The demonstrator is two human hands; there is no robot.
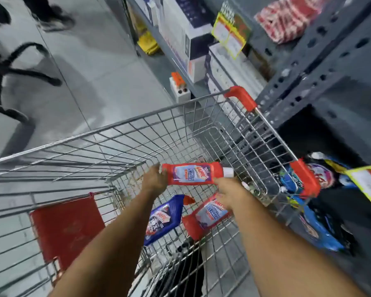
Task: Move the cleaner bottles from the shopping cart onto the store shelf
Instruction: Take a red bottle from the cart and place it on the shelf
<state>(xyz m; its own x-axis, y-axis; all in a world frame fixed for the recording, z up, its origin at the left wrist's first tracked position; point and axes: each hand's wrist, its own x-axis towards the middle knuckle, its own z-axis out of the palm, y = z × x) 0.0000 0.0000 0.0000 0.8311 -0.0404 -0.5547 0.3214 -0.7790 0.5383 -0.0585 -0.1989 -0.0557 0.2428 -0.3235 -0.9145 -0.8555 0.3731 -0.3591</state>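
Over at the far left of the grey tiled floor (99,67) stands the black star-shaped base of an office chair (11,69), blurred, with someone's dark shoes (51,18) near it at the top edge. Nearer the camera, the wire shopping cart (120,142) fills the middle, and a red plastic flap (66,228) hangs on its left side. Both bare forearms reach down into the basket. The left hand (153,181) clasps the base end of a red cleaner bottle (191,173), which is held level above the cart floor with its white cap (228,172) pointing right. The right hand (228,195) meets the same bottle near its neck, fingers curled about it from below, though blur hides just how tight that hold is. Beneath the hands two more bottles lie on their sides on the cart's wire bottom: a blue cleaner bottle (165,219) with a red cap, and just right of it a second red bottle (204,217), partly covered by the right hand. Red corner guards (241,97) mark the cart's right rim. Beyond that rim rises the grey metal store shelf (308,67), with white boxes (180,33) and yellow price tags (227,37) higher up, and blue and white packets (317,224) on its low level at the right.
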